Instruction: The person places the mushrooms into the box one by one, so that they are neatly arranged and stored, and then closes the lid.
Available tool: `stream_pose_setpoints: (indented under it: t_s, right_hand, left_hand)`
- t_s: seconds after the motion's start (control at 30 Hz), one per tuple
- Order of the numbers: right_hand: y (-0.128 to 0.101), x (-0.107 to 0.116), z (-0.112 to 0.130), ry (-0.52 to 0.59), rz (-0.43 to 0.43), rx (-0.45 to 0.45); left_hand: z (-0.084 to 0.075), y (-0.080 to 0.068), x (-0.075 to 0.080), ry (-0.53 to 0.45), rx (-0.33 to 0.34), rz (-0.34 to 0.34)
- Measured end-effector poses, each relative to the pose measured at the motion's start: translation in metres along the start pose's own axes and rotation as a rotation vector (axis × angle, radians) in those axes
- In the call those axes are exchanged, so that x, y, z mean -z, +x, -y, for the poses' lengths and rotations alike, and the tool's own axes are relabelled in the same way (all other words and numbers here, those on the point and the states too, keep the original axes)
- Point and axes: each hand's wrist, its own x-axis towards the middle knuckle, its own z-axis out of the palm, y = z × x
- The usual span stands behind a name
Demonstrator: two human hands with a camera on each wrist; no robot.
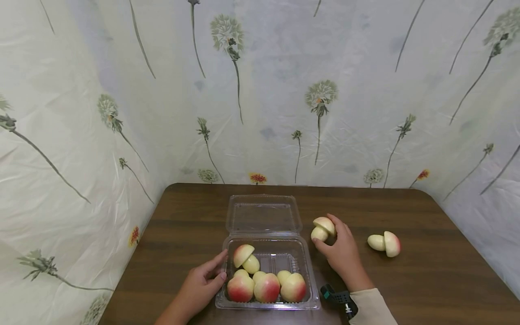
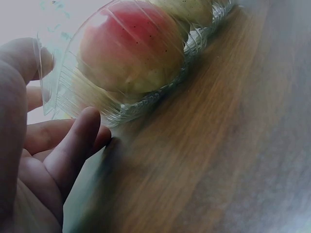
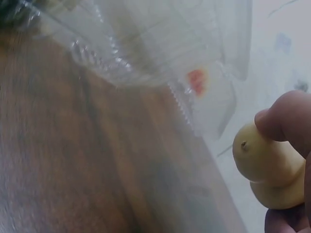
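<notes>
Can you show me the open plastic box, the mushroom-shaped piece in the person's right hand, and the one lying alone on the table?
plastic box [image 1: 264, 216]: head view, open lid.
held piece [image 1: 323, 228]: head view, its cap.
lone piece [image 1: 385, 243]: head view, where stem meets cap.

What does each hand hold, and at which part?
Right hand grips a toy mushroom around its cap; left hand only touches the clear container.

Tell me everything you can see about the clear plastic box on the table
The clear plastic box is a thin, ribbed clamshell, open, its hinged lid lying flat behind the tray on the brown table. Inside sit four mushroom-shaped toys with red-and-cream caps: three along the front wall, one tipped over at the back left. The left hand rests against its left front corner, fingers touching the wall. The right hand stays apart from it.
</notes>
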Motion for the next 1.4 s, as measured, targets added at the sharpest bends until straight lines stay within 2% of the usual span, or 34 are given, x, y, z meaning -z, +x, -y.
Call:
stream_pose_setpoints:
  t_s: [0.2,0.33,0.5,0.73,1.13,1.4]
  right_hand:
    - [-0.005,0.003,0.009,0.16,-0.006,0.009]
    - [-0.008,0.006,0.016,0.225,-0.016,0.035]
    - [-0.01,0.009,0.023,0.219,0.016,0.067]
    - [-0.014,0.011,0.031,0.246,0.045,0.097]
    - [-0.019,0.014,0.049,0.239,0.06,0.201]
    - [-0.022,0.014,0.055,0.266,0.055,0.261]
  left_hand:
    - [0.0,0.001,0.0,0.005,-0.024,0.006]
    - [-0.001,0.001,0.0,0.006,0.0,0.006]
    - [0.001,-0.001,-0.001,0.007,0.039,-0.01]
    - [0.003,0.0,-0.003,0.004,0.031,-0.009]
    - [0.003,-0.001,-0.001,0.011,-0.012,-0.005]
    - [0.001,0.0,-0.001,0.012,0.017,-0.012]
